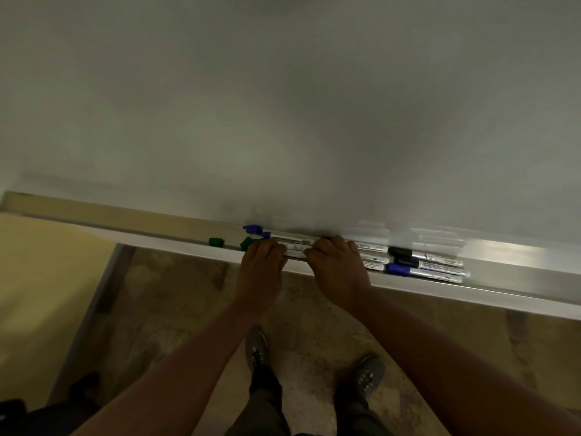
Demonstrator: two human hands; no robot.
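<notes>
Several whiteboard markers lie side by side on the metal tray (151, 226) under a whiteboard (283, 105). My left hand (261, 272) and my right hand (339, 269) both rest on the left bunch of markers (295, 248), fingers curled over the barrels. A blue-capped marker (261, 231) lies at the back of that bunch. To the right lie two black-capped markers (421, 256) and another blue-capped marker (421, 273). A loose green cap (216, 242) sits on the tray left of my hands, a second green cap (246, 242) by my left fingers.
The whiteboard stands on a metal frame leg (91, 313) at the left. A pale yellow surface (41, 294) lies left of it. Below the tray are a mottled floor (176, 309) and my two grey shoes (257, 347).
</notes>
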